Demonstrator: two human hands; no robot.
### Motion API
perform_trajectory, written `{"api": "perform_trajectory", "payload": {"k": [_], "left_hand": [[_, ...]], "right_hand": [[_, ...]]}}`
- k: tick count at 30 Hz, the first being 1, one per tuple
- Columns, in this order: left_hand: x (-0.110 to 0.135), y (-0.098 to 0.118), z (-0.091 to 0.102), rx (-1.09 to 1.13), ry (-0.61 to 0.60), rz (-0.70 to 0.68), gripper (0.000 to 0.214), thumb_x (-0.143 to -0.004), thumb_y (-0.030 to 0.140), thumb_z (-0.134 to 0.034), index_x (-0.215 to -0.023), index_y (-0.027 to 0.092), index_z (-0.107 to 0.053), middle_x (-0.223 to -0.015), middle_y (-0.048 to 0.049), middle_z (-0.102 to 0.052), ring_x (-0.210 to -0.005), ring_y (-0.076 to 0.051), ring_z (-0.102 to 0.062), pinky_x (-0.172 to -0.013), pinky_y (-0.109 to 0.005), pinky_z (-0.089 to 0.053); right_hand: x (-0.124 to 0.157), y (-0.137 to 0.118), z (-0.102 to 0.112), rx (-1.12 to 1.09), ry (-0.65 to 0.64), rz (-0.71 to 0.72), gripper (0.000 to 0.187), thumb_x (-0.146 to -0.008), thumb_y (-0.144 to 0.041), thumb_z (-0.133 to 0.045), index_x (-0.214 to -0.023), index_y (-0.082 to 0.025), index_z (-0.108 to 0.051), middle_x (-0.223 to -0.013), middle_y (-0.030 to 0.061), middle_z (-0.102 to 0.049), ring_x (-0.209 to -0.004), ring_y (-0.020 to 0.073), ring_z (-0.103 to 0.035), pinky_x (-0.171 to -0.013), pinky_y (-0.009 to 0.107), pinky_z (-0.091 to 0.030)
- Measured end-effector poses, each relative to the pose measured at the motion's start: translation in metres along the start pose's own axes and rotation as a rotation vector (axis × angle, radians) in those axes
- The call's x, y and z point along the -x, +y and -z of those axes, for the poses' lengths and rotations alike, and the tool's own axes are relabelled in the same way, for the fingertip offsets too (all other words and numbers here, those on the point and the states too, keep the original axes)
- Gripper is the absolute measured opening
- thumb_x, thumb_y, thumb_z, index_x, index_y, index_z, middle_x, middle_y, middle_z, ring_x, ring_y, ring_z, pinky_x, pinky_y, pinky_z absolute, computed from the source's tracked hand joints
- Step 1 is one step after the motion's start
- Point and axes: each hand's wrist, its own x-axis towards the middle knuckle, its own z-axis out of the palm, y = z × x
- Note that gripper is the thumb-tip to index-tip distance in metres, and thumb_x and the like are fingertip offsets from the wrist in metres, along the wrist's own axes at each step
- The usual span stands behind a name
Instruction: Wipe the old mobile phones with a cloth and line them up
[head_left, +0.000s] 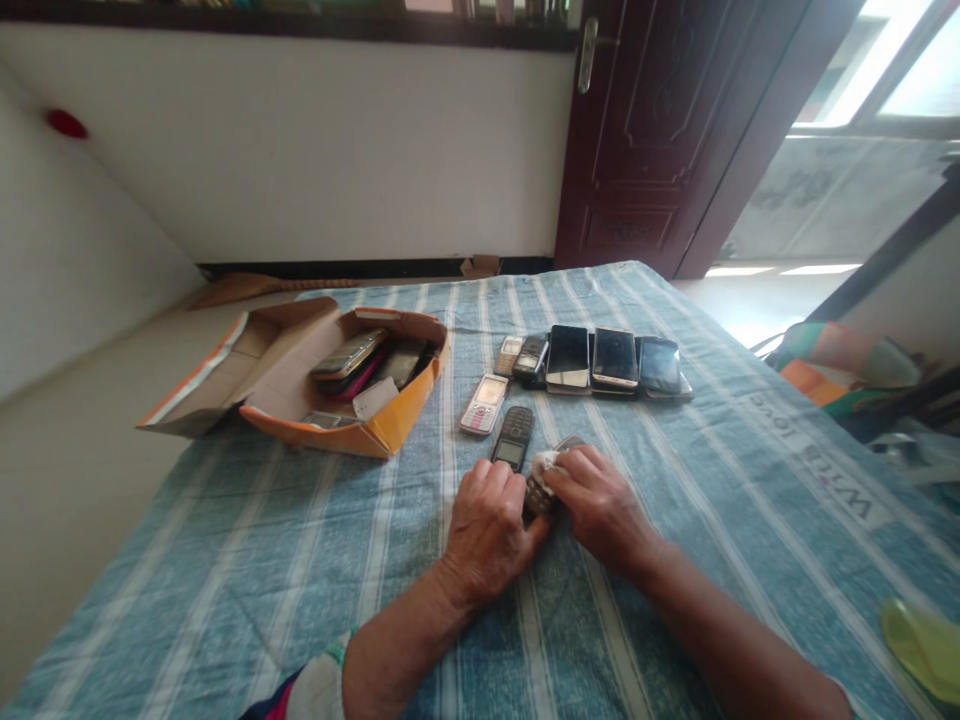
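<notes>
My left hand (491,520) is closed around the lower end of a keypad mobile phone (538,496) lying on the striped cloth. In my right hand (604,505), the fingers pinch a crumpled white tissue (546,466) pressed against that phone's face. Part of the phone is hidden under both hands. Just beyond my left knuckles lies a dark candybar phone (514,438), screen end toward me. Farther off are a white and pink phone (484,404), a small gold phone (509,354) and a black keypad phone (531,357).
An open orange cardboard box (409,405) at left holds several phones. Touchscreen phones lie in a row of stacks, including a black one (568,355), a gold-edged one (615,358) and a grey one (660,366). A yellow-green object (922,645) sits at the right edge.
</notes>
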Motion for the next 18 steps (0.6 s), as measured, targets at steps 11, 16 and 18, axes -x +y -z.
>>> {"api": "perform_trajectory", "payload": {"k": [11, 16, 18], "left_hand": [[-0.001, 0.000, 0.000, 0.000, 0.001, -0.004, 0.022, -0.076, 0.035, -0.066, -0.067, 0.018, -0.056, -0.071, -0.0059, -0.056, -0.073, -0.024, -0.051, -0.066, -0.037, -0.041], [-0.002, 0.000, 0.001, 0.003, -0.007, -0.003, 0.021, -0.072, 0.033, -0.069, -0.067, 0.018, -0.056, -0.071, -0.0060, -0.056, -0.075, -0.024, -0.051, -0.066, -0.037, -0.042], [-0.003, 0.000, 0.002, 0.006, -0.011, -0.004, 0.021, -0.072, 0.034, -0.069, -0.067, 0.018, -0.056, -0.072, -0.0062, -0.056, -0.075, -0.024, -0.051, -0.066, -0.037, -0.042]], "right_hand": [[-0.005, -0.001, 0.003, 0.119, -0.038, 0.020, 0.028, -0.096, -0.016, -0.039, -0.086, -0.014, -0.065, -0.080, 0.0071, -0.055, -0.079, 0.0206, -0.045, -0.068, 0.032, -0.040], [-0.006, 0.011, 0.003, 0.215, -0.019, -0.010, 0.027, -0.096, -0.014, -0.040, -0.087, -0.014, -0.065, -0.079, 0.0074, -0.055, -0.078, 0.0210, -0.045, -0.068, 0.032, -0.040], [-0.006, 0.016, 0.005, 0.250, -0.004, -0.028, 0.028, -0.095, -0.013, -0.039, -0.087, -0.014, -0.066, -0.078, 0.0074, -0.055, -0.078, 0.0210, -0.045, -0.068, 0.032, -0.039]]}}
